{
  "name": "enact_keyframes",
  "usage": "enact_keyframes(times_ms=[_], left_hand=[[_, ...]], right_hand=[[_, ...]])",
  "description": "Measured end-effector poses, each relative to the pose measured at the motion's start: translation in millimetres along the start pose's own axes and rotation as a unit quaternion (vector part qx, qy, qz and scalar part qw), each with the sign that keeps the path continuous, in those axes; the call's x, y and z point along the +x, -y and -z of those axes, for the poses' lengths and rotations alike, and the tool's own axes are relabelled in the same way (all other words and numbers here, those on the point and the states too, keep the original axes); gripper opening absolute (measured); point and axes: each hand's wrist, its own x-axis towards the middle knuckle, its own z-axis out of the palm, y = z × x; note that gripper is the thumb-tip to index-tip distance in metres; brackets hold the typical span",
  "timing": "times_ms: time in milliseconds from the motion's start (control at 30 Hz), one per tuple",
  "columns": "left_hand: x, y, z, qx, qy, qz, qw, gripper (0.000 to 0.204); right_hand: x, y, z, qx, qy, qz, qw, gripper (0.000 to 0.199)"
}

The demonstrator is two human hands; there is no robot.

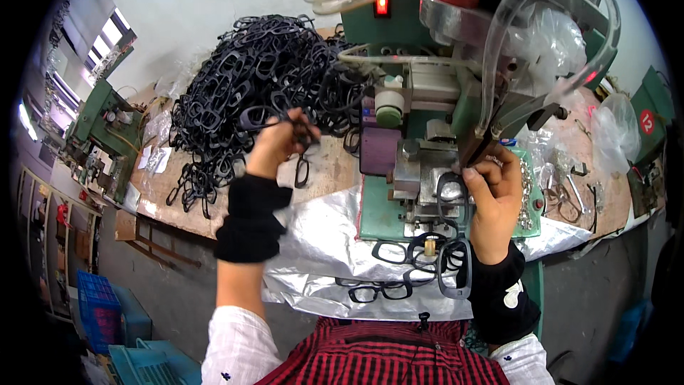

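My left hand point(279, 144) is at the front of a tall heap of dark plastic eyeglass frames point(249, 64). Its fingers are curled round a dark frame, somewhat smeared by motion. My right hand point(496, 189) pinches another black eyeglass frame point(456, 222) by its upper end. One rim of that frame lies at the metal fixture point(426, 182) of a green bench machine, under its tool head; the other rim hangs down toward me. Black bands cover both my wrists. Several more black frames point(367, 294) lie on silvery foil just in front of the machine.
Clear hoses point(491, 64) arch over the machine, beside a lit red switch point(382, 5). A purple box point(380, 144) stands left of the fixture. Plastic bags point(614, 132) and a wrench point(577, 194) lie on the right. Blue crates point(100, 310) sit on the floor at left.
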Motion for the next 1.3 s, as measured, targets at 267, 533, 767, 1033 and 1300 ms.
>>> enact_keyframes(times_ms=[267,533,767,1033,1300], left_hand=[[-53.6,52.3,-26.4,-0.549,0.125,0.196,0.803,0.023],[-146.5,-31.8,-104.2,-0.364,0.312,-0.126,0.868,0.014],[-158.5,-49.8,-162.0,0.125,0.046,-0.538,0.832,0.020],[-206.1,22.3,-157.0,-0.025,0.375,-0.035,0.926,0.025],[-185.0,26.0,-205.1,-0.195,0.401,0.185,0.876,0.023]], right_hand=[[-2.7,1.8,-16.3,0.124,-0.022,-0.026,0.992,0.052],[-4.6,3.2,-11.6,0.086,-0.039,-0.043,0.995,0.055],[-4.1,14.5,-10.8,0.116,-0.041,-0.078,0.989,0.054],[-36.1,19.7,18.7,-0.453,0.058,0.249,0.854,0.055],[-45.2,-24.0,122.3,-0.629,-0.094,0.130,0.760,0.023]])
